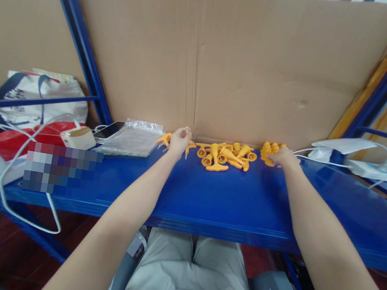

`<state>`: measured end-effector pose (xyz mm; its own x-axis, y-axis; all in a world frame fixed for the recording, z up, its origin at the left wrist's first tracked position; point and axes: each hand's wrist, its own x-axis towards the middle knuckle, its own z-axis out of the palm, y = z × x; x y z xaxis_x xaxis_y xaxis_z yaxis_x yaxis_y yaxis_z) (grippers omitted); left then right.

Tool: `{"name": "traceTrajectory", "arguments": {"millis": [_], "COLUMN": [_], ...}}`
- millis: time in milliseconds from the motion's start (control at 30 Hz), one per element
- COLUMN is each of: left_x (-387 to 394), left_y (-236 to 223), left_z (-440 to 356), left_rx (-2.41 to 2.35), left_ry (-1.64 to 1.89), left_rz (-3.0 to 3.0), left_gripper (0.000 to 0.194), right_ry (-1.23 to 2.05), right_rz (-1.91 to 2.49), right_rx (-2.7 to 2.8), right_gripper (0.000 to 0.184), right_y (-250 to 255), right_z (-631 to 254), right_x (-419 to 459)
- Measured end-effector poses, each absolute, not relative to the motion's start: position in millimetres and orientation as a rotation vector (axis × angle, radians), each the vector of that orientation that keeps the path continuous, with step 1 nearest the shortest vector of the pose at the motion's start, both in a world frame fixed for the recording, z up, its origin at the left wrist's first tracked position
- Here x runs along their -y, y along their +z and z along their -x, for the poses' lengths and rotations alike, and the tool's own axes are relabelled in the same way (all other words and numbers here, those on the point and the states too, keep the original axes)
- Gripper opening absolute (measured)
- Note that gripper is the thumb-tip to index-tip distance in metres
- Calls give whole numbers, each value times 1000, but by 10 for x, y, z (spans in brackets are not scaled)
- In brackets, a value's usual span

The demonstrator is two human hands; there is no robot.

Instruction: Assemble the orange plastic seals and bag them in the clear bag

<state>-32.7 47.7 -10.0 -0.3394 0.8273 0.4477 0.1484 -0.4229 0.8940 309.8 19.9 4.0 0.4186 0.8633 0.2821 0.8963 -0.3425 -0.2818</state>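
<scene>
At the back of the blue shelf, my left hand (179, 143) is closed, its fingers bent together among yellow corkscrew handles (165, 138) with metal spirals. Whatever those fingers hold is hidden. To the right, my right hand (284, 157) curls its fingers against a cluster of upright yellow plastic sleeves (267, 150) and seems to grip one at the near side. Between the hands lies a loose pile of yellow T-shaped pieces (216, 156), several showing round hollow ends.
A cardboard sheet (265, 68) stands behind the blue shelf (221, 199). To the left are a plastic-wrapped packet (135, 138), a phone (110, 130), a white charger (78, 139), cables and a cloth bag (52, 101). A white power strip (385, 173) is at far right.
</scene>
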Motion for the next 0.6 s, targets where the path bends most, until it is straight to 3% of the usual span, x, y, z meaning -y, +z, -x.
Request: {"name": "traceTrajectory", "arguments": {"millis": [267, 600], "left_x": [-466, -306], "left_y": [-266, -250], "left_z": [495, 496], "left_rx": [-1670, -1951], "left_ry": [1415, 711], "left_rz": [-2233, -2441], "left_gripper": [27, 49], "right_ry": [-303, -428], "right_rz": [2352, 2203], "right_rx": [1467, 1796], "right_gripper": [48, 38], "right_y": [256, 335], "right_z": [-2772, -2271], "right_x": [-30, 132]}}
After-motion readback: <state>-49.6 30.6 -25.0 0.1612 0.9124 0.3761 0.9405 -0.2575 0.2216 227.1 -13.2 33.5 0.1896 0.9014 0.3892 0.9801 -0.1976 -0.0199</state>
